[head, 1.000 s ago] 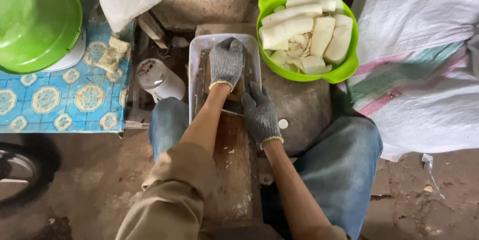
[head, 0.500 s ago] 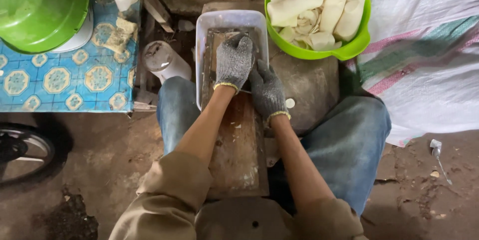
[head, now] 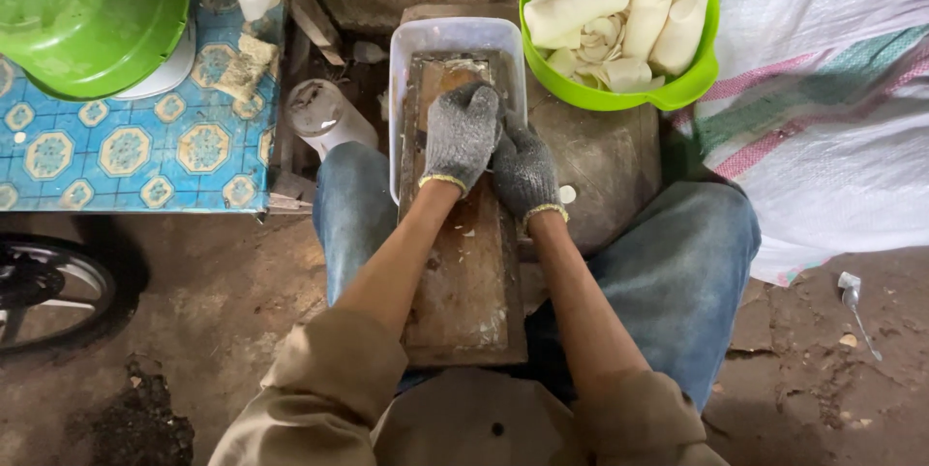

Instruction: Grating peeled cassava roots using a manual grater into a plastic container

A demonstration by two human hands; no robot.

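Both hands in grey knit gloves sit side by side, touching, on a long brown wooden slicer board (head: 464, 263) that runs from the lap up into a clear rectangular plastic tub (head: 411, 40) at 12 o'clock. Left hand (head: 462, 135) lies palm down, fingers curled over something on the board; what is under it is hidden. Right hand (head: 525, 171) is pressed against the left from 3 o'clock, gripping the board edge; cannot tell if it clamps anything.

Versus half a second ago: left hand has slid slightly down the board toward the body, more of the board's top end shows inside the tub. Hands stay together.

Bright green plastic bowl (head: 677, 89) of peeled white cassava pieces (head: 581, 11) at 1 o'clock, unchanged. Blue patterned tiled table (head: 126, 151) at 10 o'clock, green upturned plastic basin (head: 87, 11) on it.
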